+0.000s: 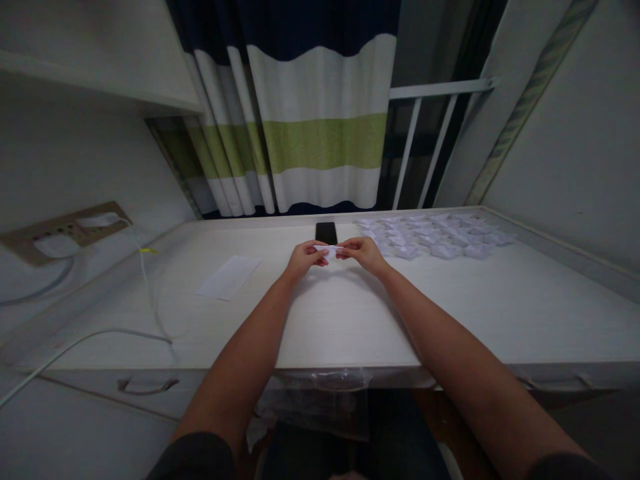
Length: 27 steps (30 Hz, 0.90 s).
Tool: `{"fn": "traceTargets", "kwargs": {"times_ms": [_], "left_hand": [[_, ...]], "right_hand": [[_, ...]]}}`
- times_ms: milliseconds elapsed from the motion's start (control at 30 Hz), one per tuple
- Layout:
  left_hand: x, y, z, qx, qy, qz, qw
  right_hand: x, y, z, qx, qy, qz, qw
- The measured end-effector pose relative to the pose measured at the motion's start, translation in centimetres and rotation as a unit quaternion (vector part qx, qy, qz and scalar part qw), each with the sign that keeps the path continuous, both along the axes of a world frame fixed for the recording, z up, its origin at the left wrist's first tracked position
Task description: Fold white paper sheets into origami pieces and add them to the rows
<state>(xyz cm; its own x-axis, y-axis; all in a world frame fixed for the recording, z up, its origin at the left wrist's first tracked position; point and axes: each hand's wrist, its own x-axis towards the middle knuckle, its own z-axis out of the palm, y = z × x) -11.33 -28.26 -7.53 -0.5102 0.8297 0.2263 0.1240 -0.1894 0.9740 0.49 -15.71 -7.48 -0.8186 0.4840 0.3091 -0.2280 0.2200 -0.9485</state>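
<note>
Between my two hands is a small folded white paper [329,249], held above the middle of the desk. My left hand [304,259] pinches its left end with thumb and fingers. At the right end, my right hand [366,253] grips it in the same way. The fingers cover much of the paper, so its full shape is hidden. Just behind it lies a black phone [327,233]. A flat white sheet of paper [230,277] rests on the desk, left of my left hand.
Rows of small folded white papers [435,235] lie at the back right of the white desk [345,327]. White cables [115,331] run along the left side from a wall socket panel [67,230]. Clear plastic [325,400] hangs below the front edge. A striped curtain [320,143] hangs behind.
</note>
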Motion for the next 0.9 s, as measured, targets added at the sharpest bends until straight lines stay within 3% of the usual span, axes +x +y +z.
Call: {"fn": "traceTargets", "kwargs": {"times_ms": [467, 900], "left_hand": [[0.00, -0.03, -0.02, -0.018, 0.008, -0.006, 1.000], [0.04, 0.10, 0.15, -0.015, -0.031, -0.003, 0.999]], "right_hand": [[0.03, 0.58, -0.24, 0.025, 0.006, 0.029, 0.999], [-0.12, 0.33, -0.34, 0.068, 0.012, -0.016, 0.998]]}}
